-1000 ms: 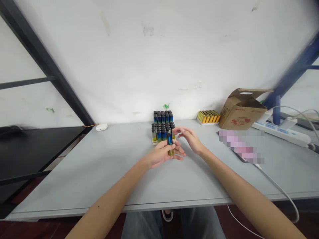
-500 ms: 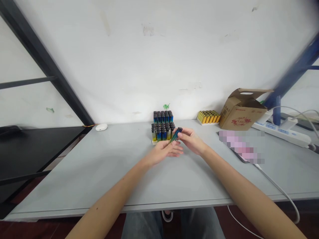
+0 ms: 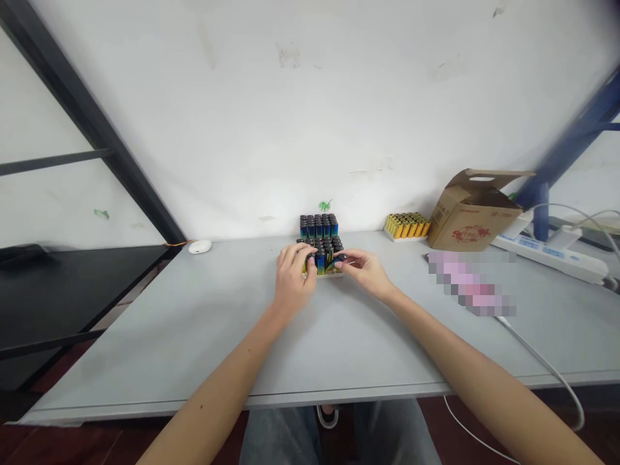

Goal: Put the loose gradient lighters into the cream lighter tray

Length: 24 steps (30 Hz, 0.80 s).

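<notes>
In the head view, a front tray (image 3: 331, 276) holds rows of upright lighters with black tops and blue, green or yellow see-through bodies. My right hand (image 3: 369, 272) pinches a tilted lighter (image 3: 336, 263) by its top end, at the tray's right front corner. My left hand (image 3: 293, 276) is curled over the left front corner, its thumb and fingers closed about a lighter (image 3: 309, 259) there. Between the two hands a blue lighter (image 3: 320, 262) stands in the front row. My left fingers hide part of the tray's left side.
Behind stands another block of blue lighters (image 3: 318, 226) by the wall. To the right are a tray of yellow lighters (image 3: 408, 227), an open cardboard box (image 3: 472, 219), a blurred-out phone (image 3: 467, 282) on a white cable and a power strip (image 3: 552, 257). A white case (image 3: 199, 247) lies left.
My right hand has lowered the lighter from above the table to the tray's front right. My left hand has left that lighter and moved left and up onto the tray's left front corner.
</notes>
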Available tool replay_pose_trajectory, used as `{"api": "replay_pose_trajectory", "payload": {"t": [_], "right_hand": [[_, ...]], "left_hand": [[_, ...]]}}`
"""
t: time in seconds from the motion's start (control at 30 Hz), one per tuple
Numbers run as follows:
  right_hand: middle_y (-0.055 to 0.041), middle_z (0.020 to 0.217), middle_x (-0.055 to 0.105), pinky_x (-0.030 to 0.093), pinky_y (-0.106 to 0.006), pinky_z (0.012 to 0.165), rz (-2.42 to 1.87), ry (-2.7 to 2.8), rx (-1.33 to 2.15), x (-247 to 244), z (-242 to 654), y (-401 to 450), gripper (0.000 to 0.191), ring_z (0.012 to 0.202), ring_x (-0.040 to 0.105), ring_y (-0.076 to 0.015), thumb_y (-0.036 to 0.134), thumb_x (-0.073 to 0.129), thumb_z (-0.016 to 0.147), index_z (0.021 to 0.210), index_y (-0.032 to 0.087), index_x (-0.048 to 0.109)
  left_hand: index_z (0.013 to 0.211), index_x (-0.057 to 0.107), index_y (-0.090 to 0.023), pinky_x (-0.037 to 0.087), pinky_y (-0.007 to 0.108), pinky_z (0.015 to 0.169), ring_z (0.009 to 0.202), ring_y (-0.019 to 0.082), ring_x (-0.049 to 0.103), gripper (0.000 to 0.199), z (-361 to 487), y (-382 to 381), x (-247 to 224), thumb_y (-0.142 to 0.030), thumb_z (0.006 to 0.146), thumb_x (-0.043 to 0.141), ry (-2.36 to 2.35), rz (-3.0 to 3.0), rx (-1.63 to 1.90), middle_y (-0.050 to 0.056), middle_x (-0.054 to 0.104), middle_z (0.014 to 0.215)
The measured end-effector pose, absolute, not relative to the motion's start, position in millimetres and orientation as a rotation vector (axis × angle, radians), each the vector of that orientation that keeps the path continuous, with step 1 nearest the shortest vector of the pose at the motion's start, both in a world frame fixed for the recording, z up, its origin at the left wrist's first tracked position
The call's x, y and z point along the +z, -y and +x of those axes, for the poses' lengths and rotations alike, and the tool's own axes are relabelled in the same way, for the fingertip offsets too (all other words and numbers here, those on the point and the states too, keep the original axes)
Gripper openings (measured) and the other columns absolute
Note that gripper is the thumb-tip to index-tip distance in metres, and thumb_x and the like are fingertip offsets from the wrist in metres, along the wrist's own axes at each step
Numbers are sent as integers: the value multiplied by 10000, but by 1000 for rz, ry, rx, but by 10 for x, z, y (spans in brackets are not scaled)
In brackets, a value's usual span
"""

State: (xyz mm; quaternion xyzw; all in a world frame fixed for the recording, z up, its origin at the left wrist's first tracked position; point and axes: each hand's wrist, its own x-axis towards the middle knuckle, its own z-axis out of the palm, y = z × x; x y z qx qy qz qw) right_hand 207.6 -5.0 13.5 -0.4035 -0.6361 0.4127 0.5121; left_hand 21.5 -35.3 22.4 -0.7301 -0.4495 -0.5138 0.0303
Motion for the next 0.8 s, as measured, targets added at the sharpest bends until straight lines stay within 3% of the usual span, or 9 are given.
{"api": "replay_pose_trajectory", "payload": {"t": [0.13,0.23,0.5,0.67,0.8], "right_hand": [[-67,974,681,498,-315,697,-1008,1620,843,36,2057,31,324,743,607,-155,374,703,729,988,180,696],[-41,933,664,483,-290,633,-1060,1602,733,5,2063,35,373,680,585,-138,376,698,737,1054,187,640],[-38,916,629,477,-303,638,-1072,1773,448,75,2071,117,194,713,578,-160,360,651,796,937,228,651],[-20,814,601,481,-317,673,-1074,1871,380,82,2068,134,194,670,556,-157,350,588,854,1002,246,657],[-17,849,634,485,-312,679,-1040,1912,416,47,2065,130,287,700,577,-162,322,517,888,1154,254,598]], "left_hand": [[1094,652,-246,310,468,1057,1220,261,467,326,229,323,166,-102,864,471,1362,-2199,-1331,77,604,1216],[1086,668,-252,300,496,1063,1245,285,444,325,233,332,163,-107,846,503,1396,-2147,-1269,89,581,1238],[1150,666,-281,352,494,1046,1298,282,392,430,278,364,152,-60,839,468,1261,-2311,-1217,90,534,1280],[1162,668,-264,377,489,1029,1287,271,400,528,298,359,105,24,813,397,1176,-2359,-1184,99,540,1276],[1214,632,-253,381,512,1033,1296,276,399,529,310,354,95,9,827,383,1226,-2362,-1166,107,544,1279]]}}
